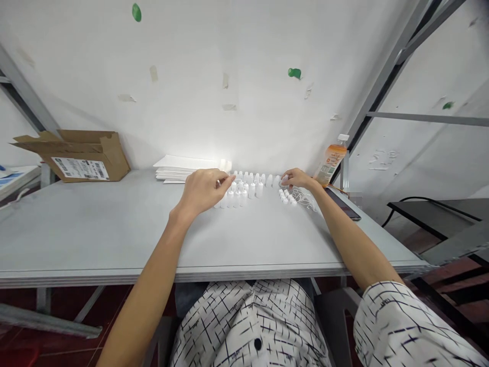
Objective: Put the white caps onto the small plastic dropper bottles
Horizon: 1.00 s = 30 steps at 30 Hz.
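Observation:
Rows of small white bottle-shaped pieces (243, 198) stand upright near the wall. At their left end is my left hand (206, 189), thumb and fingers drawn together; whatever they hold is hidden or too small to name. My right hand (297, 178) is at the right end of the back row, its fingers curled in beside a white piece (276, 181). I cannot make out what is between those fingers. Just below it lie a cluster of smaller white pieces (287, 197) and a tangle of thin white cords (304, 199).
A stack of white sheets (179, 168) lies behind my left hand. An opened cardboard box (87, 158) stands at the left of the grey table (114, 229). On the right are an orange drink bottle (330, 162) and a dark phone (344, 205), near the metal frame.

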Each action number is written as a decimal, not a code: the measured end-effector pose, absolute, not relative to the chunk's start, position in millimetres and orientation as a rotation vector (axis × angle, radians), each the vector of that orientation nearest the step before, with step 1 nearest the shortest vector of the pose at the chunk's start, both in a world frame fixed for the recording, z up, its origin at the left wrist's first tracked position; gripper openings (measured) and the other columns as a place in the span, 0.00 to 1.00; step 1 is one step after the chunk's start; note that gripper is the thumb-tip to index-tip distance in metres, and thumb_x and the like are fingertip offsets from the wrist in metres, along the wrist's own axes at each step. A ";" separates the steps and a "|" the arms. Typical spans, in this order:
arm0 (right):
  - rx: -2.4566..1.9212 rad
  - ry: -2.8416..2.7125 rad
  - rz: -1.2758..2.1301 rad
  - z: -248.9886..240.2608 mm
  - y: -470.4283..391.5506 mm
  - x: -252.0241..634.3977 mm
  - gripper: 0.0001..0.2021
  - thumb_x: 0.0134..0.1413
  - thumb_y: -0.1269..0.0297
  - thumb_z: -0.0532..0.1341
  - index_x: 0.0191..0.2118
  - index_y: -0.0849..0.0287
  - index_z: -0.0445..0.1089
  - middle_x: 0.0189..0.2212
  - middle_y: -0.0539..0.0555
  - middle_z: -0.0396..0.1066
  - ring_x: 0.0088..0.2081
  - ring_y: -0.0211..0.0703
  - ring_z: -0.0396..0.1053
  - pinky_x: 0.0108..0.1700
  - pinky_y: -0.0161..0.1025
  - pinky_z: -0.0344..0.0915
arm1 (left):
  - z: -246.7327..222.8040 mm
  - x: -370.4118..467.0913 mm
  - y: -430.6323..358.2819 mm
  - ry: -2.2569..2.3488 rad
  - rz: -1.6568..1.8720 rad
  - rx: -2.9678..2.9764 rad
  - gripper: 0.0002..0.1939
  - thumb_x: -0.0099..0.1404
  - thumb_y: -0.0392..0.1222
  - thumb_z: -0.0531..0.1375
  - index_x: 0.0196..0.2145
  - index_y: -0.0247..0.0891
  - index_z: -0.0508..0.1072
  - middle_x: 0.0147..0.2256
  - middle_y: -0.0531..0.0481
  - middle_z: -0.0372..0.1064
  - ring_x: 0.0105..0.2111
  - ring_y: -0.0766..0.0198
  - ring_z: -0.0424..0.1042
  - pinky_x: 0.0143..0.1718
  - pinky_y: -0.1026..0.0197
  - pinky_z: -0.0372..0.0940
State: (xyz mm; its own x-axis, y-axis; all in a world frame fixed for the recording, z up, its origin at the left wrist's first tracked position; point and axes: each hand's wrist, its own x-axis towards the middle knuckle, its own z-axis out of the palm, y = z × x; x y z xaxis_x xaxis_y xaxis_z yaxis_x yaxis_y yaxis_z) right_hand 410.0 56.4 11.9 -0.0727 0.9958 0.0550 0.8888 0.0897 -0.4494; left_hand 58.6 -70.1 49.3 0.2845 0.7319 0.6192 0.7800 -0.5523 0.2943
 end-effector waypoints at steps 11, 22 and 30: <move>-2.153 -2.092 0.173 42.0 32.3 424.1 0.10 0.45 0.69 0.66 0.37 0.58 0.78 0.21 0.49 0.74 0.31 0.44 0.75 0.32 0.34 0.62 | 49.8 59.6 -71.8 -1.453 -1.109 -2.466 0.25 0.71 0.53 0.52 0.20 0.40 0.71 0.26 0.50 0.75 0.23 0.62 0.67 0.27 0.59 0.52; -1.834 -2.149 0.322 13.7 49.0 413.1 0.10 0.50 0.66 0.66 0.40 0.59 0.77 0.22 0.46 0.74 0.27 0.38 0.74 0.37 0.32 0.65 | 50.9 60.9 -73.4 -1.441 -1.106 -2.475 0.26 0.70 0.53 0.52 0.18 0.40 0.68 0.21 0.51 0.70 0.22 0.62 0.66 0.26 0.59 0.51; -1.744 -2.052 0.487 13.1 42.8 411.4 0.14 0.51 0.65 0.66 0.45 0.61 0.75 0.29 0.49 0.77 0.23 0.35 0.72 0.36 0.33 0.67 | 50.7 61.1 -72.9 -1.440 -1.103 -2.474 0.25 0.70 0.53 0.52 0.19 0.40 0.69 0.22 0.51 0.70 0.22 0.62 0.65 0.26 0.58 0.51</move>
State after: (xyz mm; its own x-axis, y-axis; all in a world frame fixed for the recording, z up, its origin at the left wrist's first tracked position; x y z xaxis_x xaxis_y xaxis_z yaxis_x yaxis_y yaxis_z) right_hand 411.4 42.8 13.1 -0.1396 0.9872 0.0775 0.8469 0.1596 -0.5072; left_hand 61.1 -72.9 50.7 0.3017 0.7297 0.6136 0.7826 -0.5571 0.2778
